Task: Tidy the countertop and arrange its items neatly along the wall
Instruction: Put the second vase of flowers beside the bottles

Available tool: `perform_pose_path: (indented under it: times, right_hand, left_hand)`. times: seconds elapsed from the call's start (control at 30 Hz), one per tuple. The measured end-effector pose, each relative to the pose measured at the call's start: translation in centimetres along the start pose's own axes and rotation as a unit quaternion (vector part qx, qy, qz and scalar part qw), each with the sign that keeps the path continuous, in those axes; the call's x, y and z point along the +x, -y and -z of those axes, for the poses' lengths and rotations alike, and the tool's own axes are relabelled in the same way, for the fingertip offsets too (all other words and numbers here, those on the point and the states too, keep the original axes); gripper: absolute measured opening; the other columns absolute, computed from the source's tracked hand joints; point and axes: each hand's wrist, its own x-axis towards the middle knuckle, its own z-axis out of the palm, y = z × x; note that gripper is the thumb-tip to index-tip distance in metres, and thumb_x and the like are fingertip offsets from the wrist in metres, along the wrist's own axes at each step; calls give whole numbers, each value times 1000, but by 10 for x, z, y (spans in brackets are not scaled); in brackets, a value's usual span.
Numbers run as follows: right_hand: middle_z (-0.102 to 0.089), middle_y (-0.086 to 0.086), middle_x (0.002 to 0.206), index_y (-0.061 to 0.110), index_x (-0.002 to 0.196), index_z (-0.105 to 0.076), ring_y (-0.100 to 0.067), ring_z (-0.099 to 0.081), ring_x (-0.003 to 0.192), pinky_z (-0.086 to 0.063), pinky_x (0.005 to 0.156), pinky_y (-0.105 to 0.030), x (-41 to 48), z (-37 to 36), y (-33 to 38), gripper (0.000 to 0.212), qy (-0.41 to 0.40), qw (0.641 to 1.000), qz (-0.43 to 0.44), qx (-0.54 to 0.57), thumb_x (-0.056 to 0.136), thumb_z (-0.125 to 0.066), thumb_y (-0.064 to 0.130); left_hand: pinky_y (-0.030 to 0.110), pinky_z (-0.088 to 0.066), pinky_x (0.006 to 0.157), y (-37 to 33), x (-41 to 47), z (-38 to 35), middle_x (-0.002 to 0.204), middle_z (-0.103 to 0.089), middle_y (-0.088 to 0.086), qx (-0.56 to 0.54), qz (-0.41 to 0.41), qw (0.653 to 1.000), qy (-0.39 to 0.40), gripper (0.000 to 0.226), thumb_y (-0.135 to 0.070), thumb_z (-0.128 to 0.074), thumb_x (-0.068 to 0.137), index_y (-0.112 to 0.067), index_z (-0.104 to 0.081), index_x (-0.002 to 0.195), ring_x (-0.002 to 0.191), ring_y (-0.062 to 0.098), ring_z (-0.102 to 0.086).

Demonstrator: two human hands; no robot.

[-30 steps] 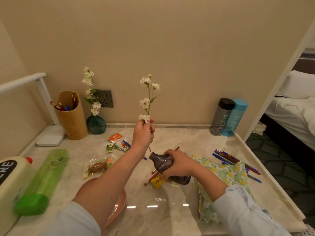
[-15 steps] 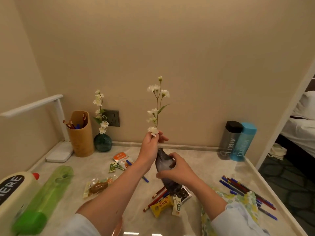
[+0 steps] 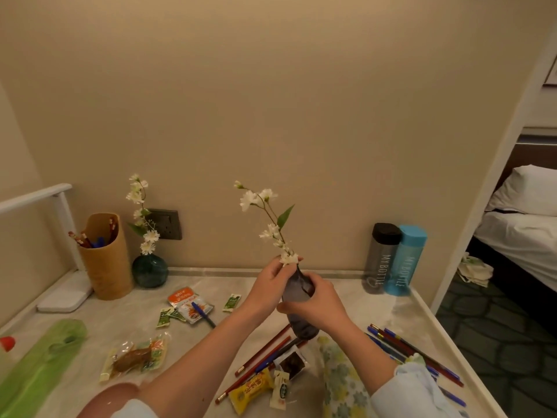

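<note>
- Rising since half a second ago, the vase (image 3: 294,289) is now sitting higher in the view, and the foot of the sprig (image 3: 270,231) is meeting its mouth instead of hanging beside the neck.
- The left grip (image 3: 268,282) is pinching the sprig low on its stem, right at that mouth. The right grip (image 3: 319,303) is wrapping round the vase's belly, clamped on it.
- Both are being held in the air, well right of the green vase (image 3: 149,270) and nearer the person. I cannot tell how deep the stem is sitting.
- The sprig is leaning back toward the green vase. If the left grip lets go before the stem is seated, it is likely to tip out.
- Pens (image 3: 265,348) are lying on the surface (image 3: 376,309), right of the green vase and beneath the held one. A vase put down on them would be rocking, so it needs a bare patch beside the green vase, by the wall (image 3: 301,116).
</note>
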Motion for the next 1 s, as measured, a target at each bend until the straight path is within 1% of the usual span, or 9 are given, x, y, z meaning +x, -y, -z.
perform_pose_path:
  times: [0.1, 0.17, 0.27, 0.37, 0.5, 0.63, 0.83, 0.93, 1.0]
  right_hand:
    - [-62, 7, 111, 38, 113, -55, -10, -62, 98, -56, 88, -36, 8, 11, -15, 88, -8, 1000, -4, -5, 33, -82, 64]
    - [-62, 6, 109, 36, 111, -56, -10, -63, 95, -57, 86, -36, 12, 20, -24, 87, -10, 1000, -13, -1, 33, -82, 62]
    - [-63, 5, 108, 33, 107, -58, -10, -65, 92, -57, 83, -36, 18, 34, -35, 80, -14, 1000, -15, 5, 35, -82, 58]
    - [-62, 5, 111, 31, 110, -58, -11, -63, 95, -56, 85, -36, 23, 48, -46, 80, -19, 1000, -16, 10, 37, -82, 55]
    - [-62, 6, 111, 30, 112, -58, -9, -63, 95, -56, 84, -35, 34, 60, -59, 82, -23, 999, -24, 10, 39, -82, 57]
    - [-61, 6, 113, 32, 115, -56, -10, -62, 96, -55, 86, -36, 48, 65, -69, 87, -31, 999, -36, 4, 37, -80, 61]
    - [-61, 6, 118, 33, 121, -56, -12, -61, 104, -55, 89, -36, 75, 71, -78, 90, -43, 998, -49, 16, 39, -77, 63]
    - [-58, 6, 123, 32, 123, -54, -14, -58, 109, -53, 91, -37, 88, 69, -83, 89, -43, 997, -58, 7, 43, -76, 64]
    - [-56, 5, 125, 30, 125, -54, -15, -57, 110, -52, 92, -35, 95, 68, -87, 88, -41, 997, -66, 5, 46, -78, 61]
  left_hand:
    - [15, -47, 66, 6, 11, -18, 78, -70, -14, 36, -24, 999, -25, 19, -36, -61, 92, -20, -70, 90, 78, 4, -65]
    - [27, -43, 62, 11, 24, -28, 61, -57, -10, 108, -35, 992, -56, 33, -47, -60, 90, -20, -66, 72, 62, 7, -56]
    - [35, -51, 74, 18, 41, -44, 84, -64, -1, 148, -49, 987, -44, 38, -57, -56, 86, -23, -74, 87, 77, 9, -62]
    - [32, -54, 88, 21, 52, -59, 109, -66, -4, 147, -47, 988, -28, 19, -41, -60, 90, -34, -68, 105, 97, 6, -63]
    - [40, -56, 84, 24, 67, -78, 97, -69, -9, 144, -65, 987, -43, 31, -37, -62, 90, -29, -56, 119, 91, 9, -66]
    - [43, -55, 82, 29, 82, -91, 91, -69, -6, 167, -62, 984, -33, 15, -39, -61, 91, -27, -61, 100, 87, 11, -66]
    - [28, -50, 93, 39, 106, -99, 107, -57, -21, 144, -5, 989, 29, 49, -39, -69, 85, -35, -47, 128, 103, 3, -59]
    - [33, -50, 97, 53, 117, -95, 117, -57, -13, 145, 24, 989, 27, 63, -40, -75, 80, -33, -44, 134, 111, 6, -58]
    - [30, -52, 94, 64, 124, -93, 119, -61, -8, 132, 40, 990, 27, 55, -34, -73, 83, -30, -47, 131, 109, 7, -60]
